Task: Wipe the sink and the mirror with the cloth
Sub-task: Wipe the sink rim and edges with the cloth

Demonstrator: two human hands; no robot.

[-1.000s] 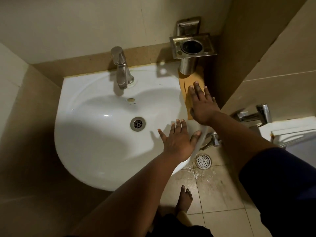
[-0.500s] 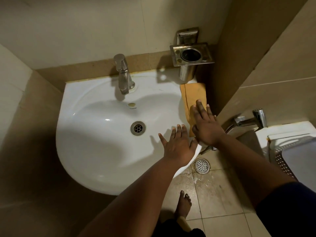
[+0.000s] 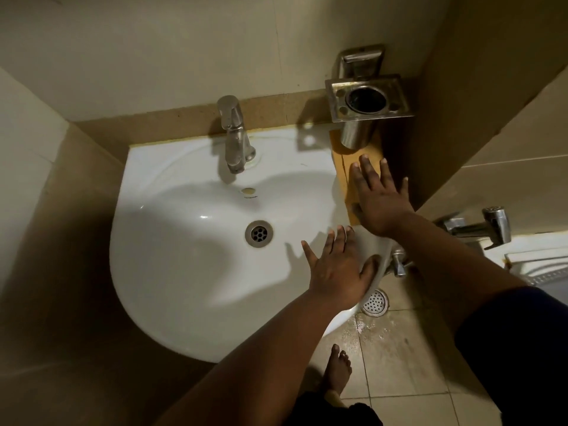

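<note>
A shiny tap (image 3: 235,135) stands in the middle. Right of the tap hangs a metal cup holder (image 3: 367,101). A round floor drain (image 3: 375,302) sits far below the tap, on wet tiles.

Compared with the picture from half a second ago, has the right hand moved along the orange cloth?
Yes. The right hand has slid along the orange cloth away from the person, toward the steel tumbler holder.

Glossy white ceramic sink (image 3: 190,272), brushed metal tap (image 3: 235,136), matt orange cloth (image 3: 345,170).
</note>
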